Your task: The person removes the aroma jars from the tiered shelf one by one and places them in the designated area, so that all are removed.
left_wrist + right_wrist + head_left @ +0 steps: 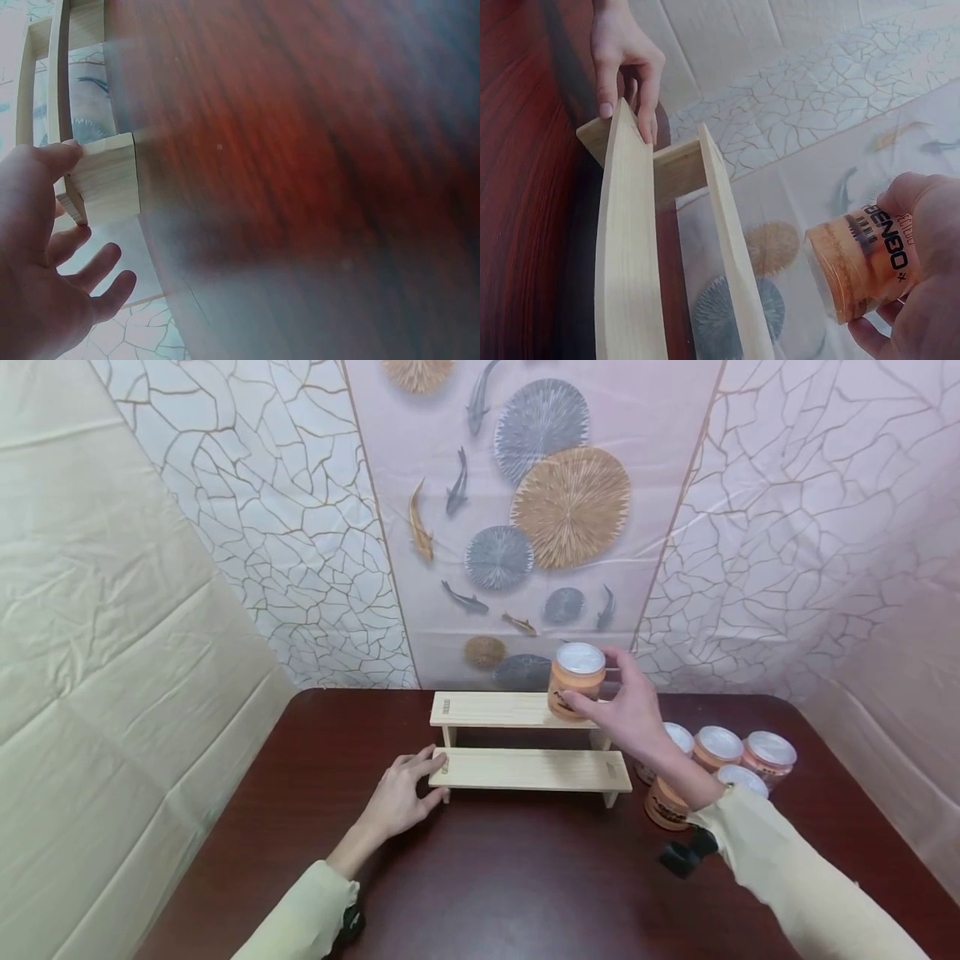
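A two-tier wooden shelf (pixel 528 770) stands at the back of the dark table. My left hand (pixel 401 789) pinches the left end of its lower board between thumb and fingers; in the left wrist view the other fingers of that hand (pixel 45 255) are spread below the board. My right hand (pixel 630 710) grips an orange jar (pixel 576 683) with a white lid, which overlaps the right part of the upper board in the head view. Dark lettering shows on the jar's label (pixel 877 251) in the right wrist view, with a gap between jar and shelf.
Several more orange jars with white lids (pixel 718 743) stand grouped on the table right of the shelf, partly behind my right forearm. A patterned cloth (pixel 495 510) hangs behind the table (pixel 525 877), and pale cloth (pixel 90 693) covers the left side.
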`<state>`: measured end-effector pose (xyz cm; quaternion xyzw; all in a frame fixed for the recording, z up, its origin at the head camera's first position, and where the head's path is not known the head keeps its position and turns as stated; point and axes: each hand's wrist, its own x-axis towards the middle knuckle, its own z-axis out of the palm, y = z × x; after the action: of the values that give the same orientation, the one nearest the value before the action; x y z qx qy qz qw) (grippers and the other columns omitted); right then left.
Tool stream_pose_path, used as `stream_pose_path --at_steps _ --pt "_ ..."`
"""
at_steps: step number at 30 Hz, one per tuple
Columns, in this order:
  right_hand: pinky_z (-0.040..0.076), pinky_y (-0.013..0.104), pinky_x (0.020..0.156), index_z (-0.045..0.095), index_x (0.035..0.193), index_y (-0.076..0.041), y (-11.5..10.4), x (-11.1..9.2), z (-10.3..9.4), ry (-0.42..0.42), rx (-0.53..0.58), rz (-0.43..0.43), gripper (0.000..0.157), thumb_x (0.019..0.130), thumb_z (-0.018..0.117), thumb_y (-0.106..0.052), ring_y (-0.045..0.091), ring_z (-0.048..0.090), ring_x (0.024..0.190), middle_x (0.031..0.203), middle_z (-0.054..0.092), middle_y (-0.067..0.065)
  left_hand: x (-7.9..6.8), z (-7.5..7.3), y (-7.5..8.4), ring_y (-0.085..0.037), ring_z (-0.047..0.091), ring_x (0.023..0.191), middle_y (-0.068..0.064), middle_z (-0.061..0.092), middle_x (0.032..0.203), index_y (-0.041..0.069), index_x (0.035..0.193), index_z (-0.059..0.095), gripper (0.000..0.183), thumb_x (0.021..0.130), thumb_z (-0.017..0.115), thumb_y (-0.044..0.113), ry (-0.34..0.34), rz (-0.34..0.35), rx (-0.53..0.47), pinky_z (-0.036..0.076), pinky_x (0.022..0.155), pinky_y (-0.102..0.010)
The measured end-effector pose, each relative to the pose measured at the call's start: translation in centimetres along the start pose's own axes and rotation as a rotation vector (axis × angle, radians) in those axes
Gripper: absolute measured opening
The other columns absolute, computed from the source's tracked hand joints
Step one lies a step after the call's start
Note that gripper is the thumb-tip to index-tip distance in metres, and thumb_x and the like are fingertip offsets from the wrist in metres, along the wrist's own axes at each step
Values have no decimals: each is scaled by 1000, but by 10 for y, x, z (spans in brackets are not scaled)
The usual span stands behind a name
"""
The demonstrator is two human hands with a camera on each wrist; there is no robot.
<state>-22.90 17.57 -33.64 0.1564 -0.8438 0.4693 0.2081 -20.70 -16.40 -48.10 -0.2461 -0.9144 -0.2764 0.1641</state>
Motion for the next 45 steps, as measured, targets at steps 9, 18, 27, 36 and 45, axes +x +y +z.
stream_pose_path --at_steps 9,18,27,36,45 --pt "49 19 80 49 135 3 2 -12 -33 50 -35 17 65 81 83 -10 34 59 105 119 57 19 -2 2 0 -46 58 111 -20 57 139 5 130 68 51 84 81 23 -9 -10 5 46 89 -63" --pt "48 14 75 49 138 2 8 -23 -65 70 -106 30 68 81 84 -13 36 59 104 120 57 20 -1 1 1 -47 58 111 -21 57 138 5 130 68 50 84 81 21 -12 -9 10 46 88 -64" --pt "47 10 75 47 140 2 8 -30 -88 96 -150 59 69 82 83 -15 22 59 98 121 56 18 -2 0 1 -48 58 112 -21 56 139 5 130 67 52 84 81 23 -9 -14 7 46 89 -64" --pt "45 8 76 46 142 0 13 -39 -111 113 -175 133 71 84 82 -18 -1 52 92 123 56 18 0 1 1 -47 57 113 -20 56 140 5 131 67 52 84 81 24 -18 -20 0 45 90 -63" --pt "46 8 73 43 142 2 24 -47 -130 146 -161 178 73 84 82 -18 -6 51 90 121 51 7 1 1 0 -48 58 112 -21 56 139 5 131 67 52 84 81 23 -11 -14 10 46 88 -65"
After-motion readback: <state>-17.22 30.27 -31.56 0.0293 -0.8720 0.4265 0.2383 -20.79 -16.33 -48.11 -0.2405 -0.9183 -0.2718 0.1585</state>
